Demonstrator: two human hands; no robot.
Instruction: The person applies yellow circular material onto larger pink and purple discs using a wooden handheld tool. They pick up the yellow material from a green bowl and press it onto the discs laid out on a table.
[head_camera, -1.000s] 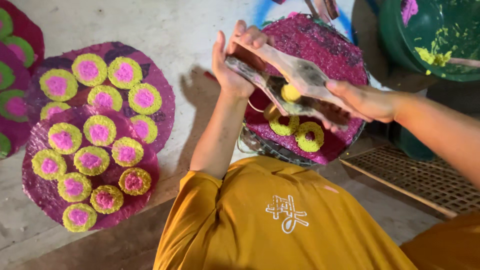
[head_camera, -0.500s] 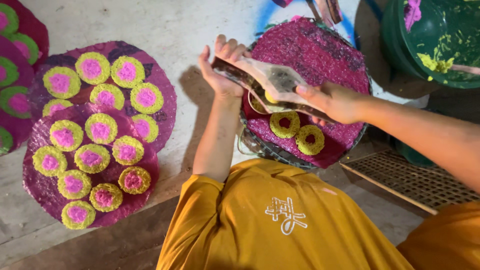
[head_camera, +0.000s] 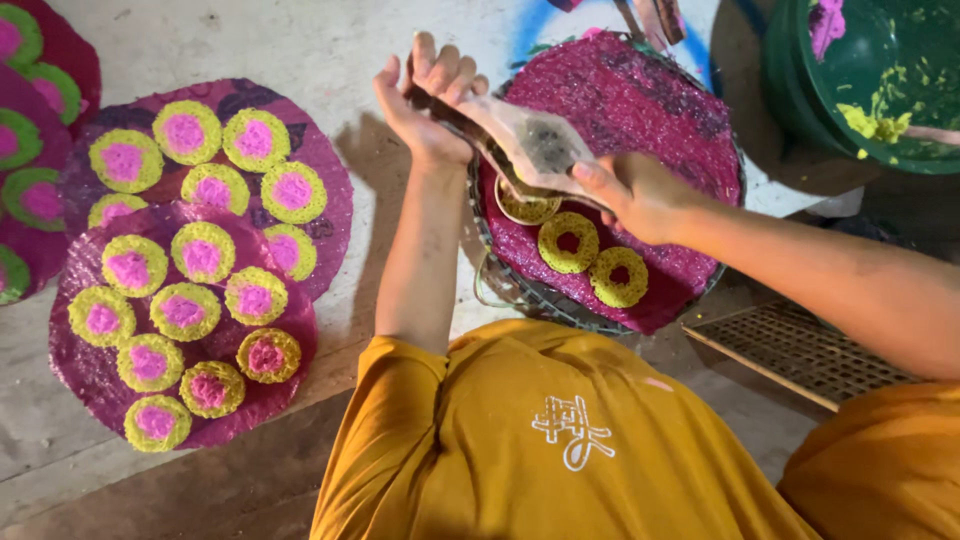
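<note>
The widest things lie on the far side of your left fingers: two finished purple sheets (head_camera: 312, 150) that overlap each other, both full of yellow rounds with pink middles. Under your fingers is the purple disc (head_camera: 640, 100) on its wire rack (head_camera: 560, 305), and beyond your right knuckles stands the green basin (head_camera: 800, 70) with lumps of yellow paste in it.

Your left hand (head_camera: 425, 105) has its fingers stretched out, not curled, and one end of the flat mould tool (head_camera: 535, 145) leans against the palm. Your right hand (head_camera: 640, 195) is closed around the other end, thumb on top. The tool hangs just above the disc.

Compared with a second ago, the yellow lump under the tool is now a pressed ring: the third yellow ring (head_camera: 528, 207) shows just below the tool's edge, beside your right fingertips. It is half hidden, so perhaps its middle is not yet open like the two other rings (head_camera: 568, 242). It means one more ring sits on the disc, in a row of three along the near side.

Most of the disc past your fingertips is bare, with room for more rings. Close behind your right wrist the rack's edge meets a woven tray (head_camera: 790, 345).
</note>
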